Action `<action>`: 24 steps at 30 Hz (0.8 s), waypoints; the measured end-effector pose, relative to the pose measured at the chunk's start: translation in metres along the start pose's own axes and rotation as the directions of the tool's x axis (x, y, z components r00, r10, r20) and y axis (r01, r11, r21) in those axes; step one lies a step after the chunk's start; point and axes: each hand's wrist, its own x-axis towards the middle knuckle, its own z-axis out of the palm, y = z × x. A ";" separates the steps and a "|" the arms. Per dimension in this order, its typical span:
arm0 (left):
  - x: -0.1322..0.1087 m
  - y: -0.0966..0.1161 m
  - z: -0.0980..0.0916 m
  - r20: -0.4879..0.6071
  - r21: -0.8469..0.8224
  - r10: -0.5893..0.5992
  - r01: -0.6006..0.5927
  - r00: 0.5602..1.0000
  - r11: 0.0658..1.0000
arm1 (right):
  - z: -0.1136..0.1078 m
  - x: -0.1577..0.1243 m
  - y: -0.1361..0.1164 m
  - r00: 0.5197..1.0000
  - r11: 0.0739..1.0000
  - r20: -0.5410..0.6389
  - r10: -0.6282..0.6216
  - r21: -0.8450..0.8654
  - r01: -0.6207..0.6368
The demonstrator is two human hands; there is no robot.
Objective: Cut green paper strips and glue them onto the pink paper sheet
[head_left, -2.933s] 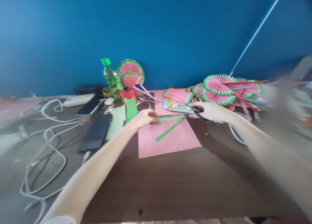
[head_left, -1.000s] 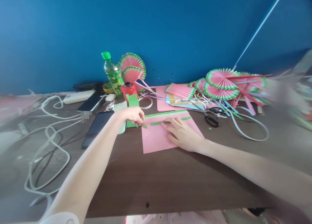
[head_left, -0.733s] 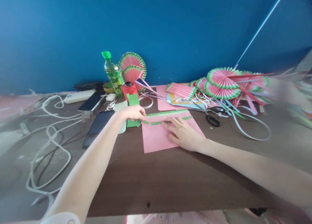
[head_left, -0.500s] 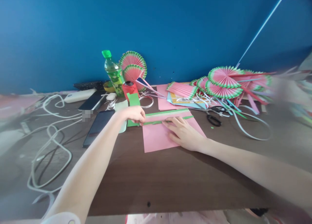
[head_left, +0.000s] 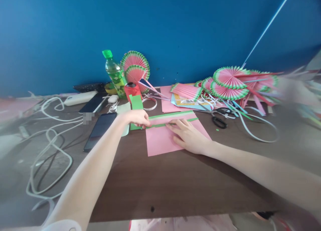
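Observation:
A pink paper sheet (head_left: 163, 140) lies on the table, its far side edged with green and white bands and a green paper strip (head_left: 160, 125) running across it. At the sheet's left edge my left hand (head_left: 137, 118) has its fingers pinched together on the paper by the strip's end. My right hand (head_left: 187, 135) rests on the sheet with outstretched fingers, its fingertips touching the strip's near side and its palm covering part of the paper. Green paper pieces (head_left: 136, 102) lie just beyond my left hand, beside a pale green piece (head_left: 126, 130).
Behind stand a green-capped bottle (head_left: 115, 73), a red can (head_left: 132, 89) and pleated paper fans (head_left: 135, 62). More fans (head_left: 230, 78) and black-handled scissors (head_left: 219, 122) lie right. Left are a phone (head_left: 99, 132), a white cable (head_left: 54, 140) and a tape roll (head_left: 150, 104) nearer the middle.
The whole view shifts slightly. Both hands stay in nearly the same places on the pink paper, and the strip looks much as before.

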 end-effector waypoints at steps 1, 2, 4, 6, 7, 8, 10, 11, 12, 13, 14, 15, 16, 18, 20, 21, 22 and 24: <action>0.001 0.000 0.001 -0.004 0.004 0.001 -0.001 1.000 1.000 | 0.000 0.000 0.000 1.000 1.000 0.000 0.000 -0.001 0.000; 0.002 -0.001 0.001 -0.008 0.009 0.001 -0.001 1.000 1.000 | 0.000 0.000 0.000 1.000 1.000 0.000 0.000 0.000 0.000; 0.004 -0.001 0.002 -0.016 0.028 -0.003 0.003 1.000 1.000 | 0.000 0.000 0.000 1.000 1.000 -0.002 0.000 0.003 0.000; 0.005 -0.002 0.003 -0.027 0.051 -0.003 0.004 1.000 0.999 | 0.000 0.000 0.000 1.000 1.000 0.000 0.003 0.005 -0.003; 0.006 -0.002 0.003 -0.034 0.061 0.001 0.001 0.999 0.998 | 0.000 0.000 0.000 1.000 1.000 0.003 0.006 0.005 -0.006; 0.006 -0.002 0.003 -0.040 0.067 0.004 -0.002 0.999 0.998 | 0.000 0.000 0.000 1.000 1.000 0.005 0.009 0.005 -0.009; 0.006 -0.003 0.004 -0.045 0.066 0.008 -0.005 0.999 0.998 | 0.000 0.000 0.000 1.000 1.000 0.012 0.014 0.005 -0.014; 0.007 -0.003 0.004 -0.047 0.062 0.010 -0.007 0.999 0.998 | 0.000 0.000 0.000 1.000 1.000 0.016 0.015 0.005 -0.015; 0.007 -0.004 0.004 -0.048 0.056 0.011 -0.008 0.999 0.998 | 0.000 0.000 0.000 1.000 1.000 0.019 0.015 0.005 -0.015; 0.007 -0.005 0.004 -0.050 0.050 0.010 -0.008 0.999 0.999 | 0.000 0.000 0.000 1.000 1.000 0.022 0.015 0.005 -0.015; 0.007 -0.005 0.004 -0.052 0.043 0.008 -0.006 0.999 0.999 | 0.000 -0.001 0.000 1.000 1.000 0.023 0.015 0.005 -0.015; 0.007 -0.005 0.004 -0.054 0.036 0.006 -0.004 0.999 0.999 | 0.000 -0.001 0.000 1.000 1.000 0.023 0.015 0.004 -0.015; 0.008 -0.006 0.004 -0.056 0.028 0.004 -0.002 0.998 1.000 | 0.000 -0.001 0.000 1.000 1.000 0.023 0.015 0.004 -0.015; 0.008 -0.006 0.004 -0.057 0.016 0.001 0.000 0.998 1.000 | 0.000 0.000 0.000 1.000 1.000 0.025 0.016 0.003 -0.016; 0.008 -0.006 0.004 -0.056 0.011 0.004 -0.003 0.998 1.000 | 0.000 0.000 0.000 0.999 1.000 0.029 0.018 0.003 -0.019; 0.008 -0.006 0.004 -0.054 0.014 0.007 -0.006 0.998 1.000 | -0.001 0.000 0.000 0.999 1.000 0.031 0.020 0.004 -0.020; 0.008 -0.006 0.004 -0.052 0.018 0.010 -0.009 0.999 1.000 | -0.001 0.000 0.000 0.999 1.000 0.031 0.021 0.005 -0.021; 0.008 -0.006 0.004 -0.048 0.032 0.014 -0.012 0.999 0.999 | -0.001 0.000 0.000 0.999 1.000 0.028 0.020 0.006 -0.020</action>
